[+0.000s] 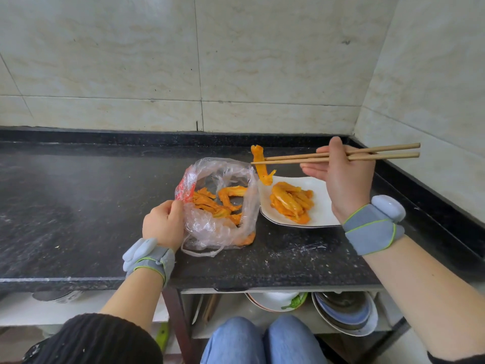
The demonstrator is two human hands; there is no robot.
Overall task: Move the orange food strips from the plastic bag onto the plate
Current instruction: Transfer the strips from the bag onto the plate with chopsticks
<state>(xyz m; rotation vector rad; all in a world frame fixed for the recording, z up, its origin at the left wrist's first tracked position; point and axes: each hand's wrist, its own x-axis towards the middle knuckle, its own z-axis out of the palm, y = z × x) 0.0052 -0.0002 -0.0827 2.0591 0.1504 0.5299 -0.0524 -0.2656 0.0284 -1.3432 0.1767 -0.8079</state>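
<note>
So the right hand (341,185) has its grip curled round a pair of wooden chopsticks (341,155). The tips are pinching one orange strip (262,166), which dangles in the air over the plate's far-left corner, its lower end just about at the rim. The plate (321,206) is white and squarish, with a pile of strips (291,203) heaped on it. Right up against the plate's left edge sits the clear plastic bag (210,229), mouth open, with more strips (217,203) inside. The left hand (162,224) is on the side of the bag away from the plate, grip pinching the crumpled rim. Plate and bag both sit on the dark speckled worktop (78,206). There are grey wristbands (372,229) on both wrists.
</note>
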